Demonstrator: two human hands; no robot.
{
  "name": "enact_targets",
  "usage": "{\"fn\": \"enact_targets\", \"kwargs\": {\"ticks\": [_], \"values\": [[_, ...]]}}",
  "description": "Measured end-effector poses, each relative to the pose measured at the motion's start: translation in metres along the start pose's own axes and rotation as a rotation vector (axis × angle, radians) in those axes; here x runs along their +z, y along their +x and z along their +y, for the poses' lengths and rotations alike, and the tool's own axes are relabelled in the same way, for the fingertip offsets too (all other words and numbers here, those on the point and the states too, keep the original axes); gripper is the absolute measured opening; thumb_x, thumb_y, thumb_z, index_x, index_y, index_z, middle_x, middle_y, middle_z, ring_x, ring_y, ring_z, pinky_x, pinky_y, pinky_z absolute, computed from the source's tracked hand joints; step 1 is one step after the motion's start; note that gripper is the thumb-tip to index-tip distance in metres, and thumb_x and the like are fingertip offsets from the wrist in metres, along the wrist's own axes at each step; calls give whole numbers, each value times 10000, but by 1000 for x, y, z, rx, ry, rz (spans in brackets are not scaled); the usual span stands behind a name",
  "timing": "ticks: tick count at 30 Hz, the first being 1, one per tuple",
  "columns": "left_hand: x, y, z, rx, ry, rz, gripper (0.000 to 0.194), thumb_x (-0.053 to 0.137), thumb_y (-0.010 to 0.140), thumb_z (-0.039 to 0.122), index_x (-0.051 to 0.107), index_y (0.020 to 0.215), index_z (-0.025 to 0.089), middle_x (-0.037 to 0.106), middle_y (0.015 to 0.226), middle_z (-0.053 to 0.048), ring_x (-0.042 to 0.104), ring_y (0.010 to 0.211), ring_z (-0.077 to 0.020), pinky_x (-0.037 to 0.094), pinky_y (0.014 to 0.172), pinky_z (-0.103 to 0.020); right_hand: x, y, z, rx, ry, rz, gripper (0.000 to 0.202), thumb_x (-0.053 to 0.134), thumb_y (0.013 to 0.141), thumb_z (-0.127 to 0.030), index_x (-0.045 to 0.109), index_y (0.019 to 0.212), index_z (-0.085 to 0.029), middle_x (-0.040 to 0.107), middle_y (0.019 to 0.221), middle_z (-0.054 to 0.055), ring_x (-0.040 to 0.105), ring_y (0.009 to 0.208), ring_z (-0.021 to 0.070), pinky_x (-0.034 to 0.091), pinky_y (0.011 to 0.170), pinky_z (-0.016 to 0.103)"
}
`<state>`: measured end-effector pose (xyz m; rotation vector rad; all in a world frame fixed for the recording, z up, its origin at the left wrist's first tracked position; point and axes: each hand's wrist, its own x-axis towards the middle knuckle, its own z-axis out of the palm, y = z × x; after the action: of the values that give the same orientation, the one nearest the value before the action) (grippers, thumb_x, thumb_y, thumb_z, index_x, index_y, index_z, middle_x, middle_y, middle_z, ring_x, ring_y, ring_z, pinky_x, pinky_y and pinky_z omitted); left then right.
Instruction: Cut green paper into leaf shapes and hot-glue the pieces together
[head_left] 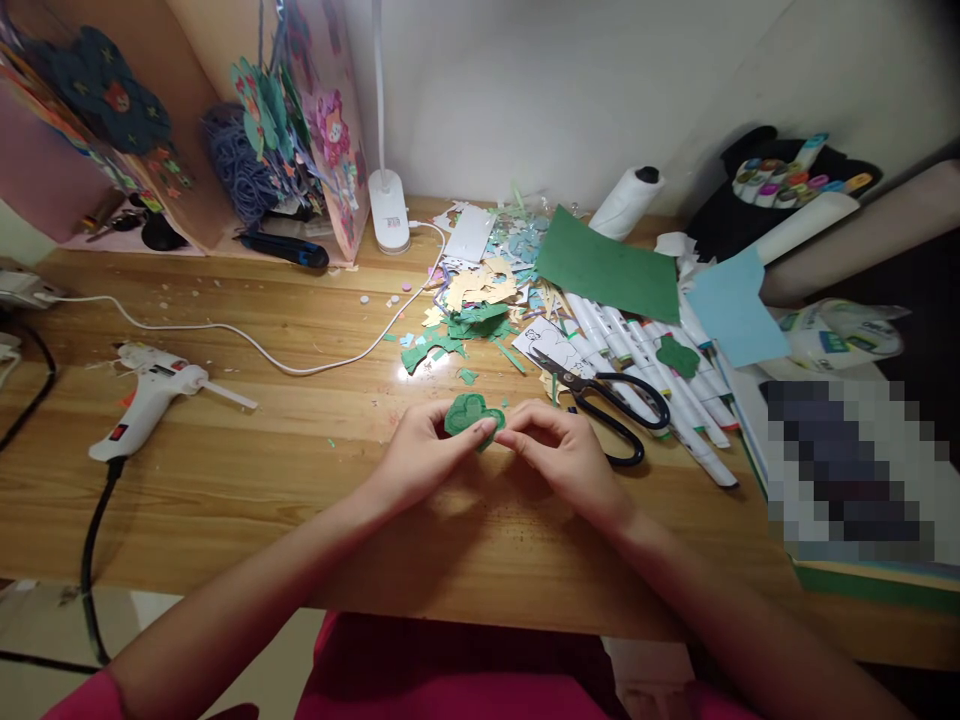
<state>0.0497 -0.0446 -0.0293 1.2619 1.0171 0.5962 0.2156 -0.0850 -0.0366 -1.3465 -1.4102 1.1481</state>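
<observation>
My left hand (429, 445) holds a small green cut paper piece (466, 410) between thumb and fingers, above the wooden table near its front middle. On the piece's right side, the pinched fingertips of my right hand (551, 448) meet its edge. Black-handled scissors (611, 400) lie just beyond my right hand, their blades pointing to the back left. Behind my hands are green paper scraps (480, 322) and a white card with drawn lines (551, 348). Another green cut shape (677, 355) rests on the markers.
A white glue gun (146, 395) lies at the left. Several markers (694, 435), a green sheet (611, 265) and a blue sheet (739, 305) are at the right. A lamp base (389, 212), its cable and a blue-black cutter (285, 248) stand or lie behind.
</observation>
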Motion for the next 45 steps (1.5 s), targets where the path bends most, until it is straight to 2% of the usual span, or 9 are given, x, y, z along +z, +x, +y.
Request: {"fn": "enact_targets", "kwargs": {"ticks": [9,22,28,33,38,45], "values": [[1,-1,2,1,-10,30,390,645,702,492,526,609,133,381,581,51,319,547,-74,239,512,-206,4,-4,-1,-7,-74,20,141,575,848,-265,621,734,-195,598,743,17,547,742,176,406,699,298],[3,-4,3,44,-21,78,297,660,728,416,592,666,133,504,614,35,420,577,-85,315,541,-197,4,-1,-3,89,57,5,154,618,817,-299,638,713,-186,641,708,12,570,688,157,421,649,266],[0,-4,5,-17,-31,40,323,669,716,447,612,667,132,559,626,23,475,598,-90,363,573,-198,3,-3,0,-6,-74,88,136,650,794,-289,652,704,-187,628,713,24,570,706,175,429,667,292],[-6,-3,3,-100,-78,-48,345,703,667,481,664,728,144,631,681,-5,569,647,-126,449,632,-233,1,-3,-1,-83,-139,92,133,650,799,-272,641,686,-202,621,692,16,561,674,172,430,655,300],[-8,-2,2,-121,-53,-56,317,711,669,457,671,688,143,646,666,-9,583,638,-123,458,632,-228,2,-4,-3,-199,-213,74,124,616,830,-242,605,709,-224,609,704,15,554,704,181,437,675,314],[-2,-1,4,-203,-277,-70,319,763,616,431,666,695,137,642,702,-1,595,659,-112,498,700,-247,4,-5,-3,-322,-317,114,129,572,854,-183,564,734,-231,583,701,12,526,721,186,429,684,324]]}}
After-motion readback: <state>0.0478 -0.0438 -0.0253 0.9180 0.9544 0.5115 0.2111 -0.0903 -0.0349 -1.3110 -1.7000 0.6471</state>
